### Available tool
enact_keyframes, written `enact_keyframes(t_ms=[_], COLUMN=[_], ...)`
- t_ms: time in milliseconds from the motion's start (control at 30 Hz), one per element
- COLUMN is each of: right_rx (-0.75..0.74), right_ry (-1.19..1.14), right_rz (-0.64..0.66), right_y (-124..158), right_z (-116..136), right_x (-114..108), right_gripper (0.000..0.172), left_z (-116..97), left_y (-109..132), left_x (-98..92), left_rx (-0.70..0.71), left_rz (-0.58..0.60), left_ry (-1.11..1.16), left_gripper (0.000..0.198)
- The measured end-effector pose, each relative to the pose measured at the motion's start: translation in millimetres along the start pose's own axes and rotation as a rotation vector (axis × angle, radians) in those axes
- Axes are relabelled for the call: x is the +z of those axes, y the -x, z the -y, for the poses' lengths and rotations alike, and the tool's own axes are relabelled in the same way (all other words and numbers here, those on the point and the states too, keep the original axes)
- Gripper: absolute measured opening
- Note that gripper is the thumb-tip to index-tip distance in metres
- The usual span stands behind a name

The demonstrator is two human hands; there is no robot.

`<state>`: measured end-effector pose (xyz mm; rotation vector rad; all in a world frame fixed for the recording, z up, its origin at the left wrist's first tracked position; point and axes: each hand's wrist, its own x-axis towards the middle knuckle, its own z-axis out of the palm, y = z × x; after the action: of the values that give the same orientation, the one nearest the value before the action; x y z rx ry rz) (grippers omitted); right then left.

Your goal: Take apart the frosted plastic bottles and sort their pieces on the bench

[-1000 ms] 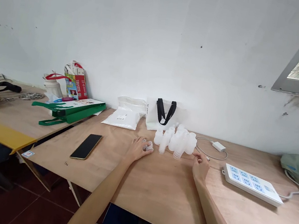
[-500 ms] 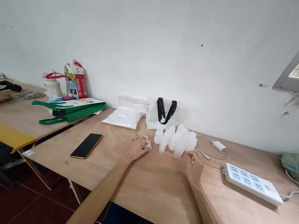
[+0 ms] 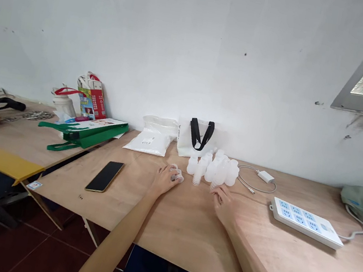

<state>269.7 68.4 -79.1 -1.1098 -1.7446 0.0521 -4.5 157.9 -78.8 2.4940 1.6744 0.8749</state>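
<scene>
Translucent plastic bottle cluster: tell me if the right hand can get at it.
Probably yes: the right hand lies at the front edge of the translucent plastic bottle cluster; front bottles screen the rear ones.

Left hand (image 3: 162, 180) partly hides a small white item (image 3: 178, 177).

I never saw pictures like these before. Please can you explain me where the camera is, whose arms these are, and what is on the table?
There is no machine here. A person wears one camera on the head, so every picture looks forward and down, and the two arms are that person's own. The left hand holds a small white plastic piece, perhaps a cap. The right hand seems empty and lies beside a group of small translucent plastic bottles. A black smartphone and a white power strip also lie on the plywood table.
</scene>
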Motion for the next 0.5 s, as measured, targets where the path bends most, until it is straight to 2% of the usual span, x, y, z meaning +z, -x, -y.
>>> enact_keyframes(t_ms=[367, 500], right_rx=[0.09, 0.123], right_ry=[0.002, 0.02], right_rz=[0.276, 0.327], right_y=[2.6, 4.3], right_z=[-7.1, -9.2], right_x=[0.6, 3.2], right_gripper=[0.029, 0.028], left_z=[-1.7, -6.3], left_y=[4.7, 5.3], left_x=[-2.4, -9.0], left_rx=[-0.013, 0.045], left_rz=[-0.04, -0.133], left_ry=[0.014, 0.028], left_gripper=[0.023, 0.03])
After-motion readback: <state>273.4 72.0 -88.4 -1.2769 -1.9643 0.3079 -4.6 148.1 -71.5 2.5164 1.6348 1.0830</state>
